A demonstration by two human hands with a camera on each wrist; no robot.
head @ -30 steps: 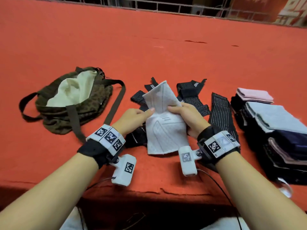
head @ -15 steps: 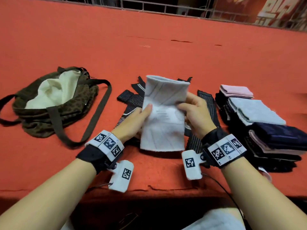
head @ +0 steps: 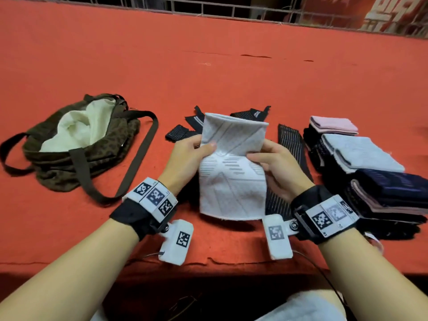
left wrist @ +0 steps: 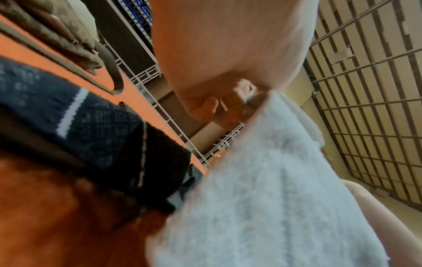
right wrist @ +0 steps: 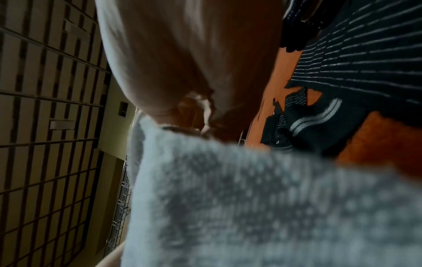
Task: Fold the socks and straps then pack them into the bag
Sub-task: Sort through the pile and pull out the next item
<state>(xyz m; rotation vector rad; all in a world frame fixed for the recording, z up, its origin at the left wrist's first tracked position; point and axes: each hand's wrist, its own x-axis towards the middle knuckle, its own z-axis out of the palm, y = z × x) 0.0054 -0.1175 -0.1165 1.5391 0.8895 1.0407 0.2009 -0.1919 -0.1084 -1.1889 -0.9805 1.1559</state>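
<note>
From the head camera, an olive-brown patterned fabric bag [head: 76, 156] lay on the red felt worktop [head: 208, 66] towards its left edge, mouth open and its cream lining showing; nothing could be made out inside it. The left hand [head: 187, 158] and right hand [head: 275, 167] held a white knitted sock with grey line pattern [head: 231, 172] upright above the near middle of the worktop. Each hand pinched a side edge about halfway up, thumb on the facing side and fingers curled behind, so the top fold stood above the grip and the lower hem hung below it, clear of the felt. Black pinstriped straps [head: 291, 144] lay flat behind and beside the sock. A stack of folded socks in pink, grey, navy and black [head: 370, 172] sat by the right edge.

From the left wrist camera, the left hand [left wrist: 219, 75] closed thumb and fingers on the white sock [left wrist: 274, 189], which hung down from the grip towards the lens. A dark navy knitted piece with a white stripe [left wrist: 75, 115] lay on the felt below, and the bag [left wrist: 57, 36] beyond it.

From the right wrist camera, the right hand [right wrist: 189, 72] was clamped on the sock [right wrist: 251, 207], blurred and filling the lower part of the view. The striped straps [right wrist: 365, 59] lay on the worktop alongside.
</note>
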